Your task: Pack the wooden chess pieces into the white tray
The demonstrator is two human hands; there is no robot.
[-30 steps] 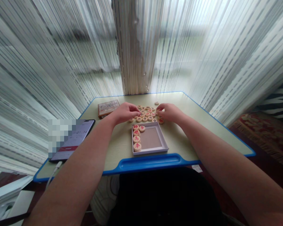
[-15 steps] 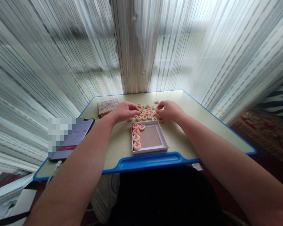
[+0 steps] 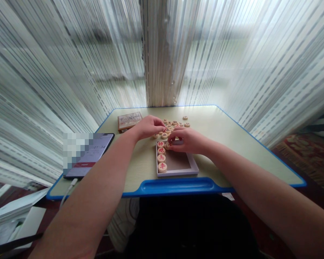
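Head cam, my end: right hand [image 3: 189, 139] is over the tray's far end, fingers bent down at a part-hidden piece [image 3: 167, 145] next to the top of the red column [image 3: 161, 158]. Can't tell if they're gripping it or only touching. Left hand [image 3: 149, 126] is at the left side of the loose pieces [image 3: 164, 135], thumb and index close together; can't tell if anything's between them. Column's four pieces lie face up along the tray [image 3: 196, 169] left wall; I'd guess the wall lines them up. Tray sits between loose pieces and blue ledge [image 3: 178, 186], probably for short reach. Box [image 3: 129, 120] and phone [image 3: 94, 156] sit left, presumably parked clear of the pieces.
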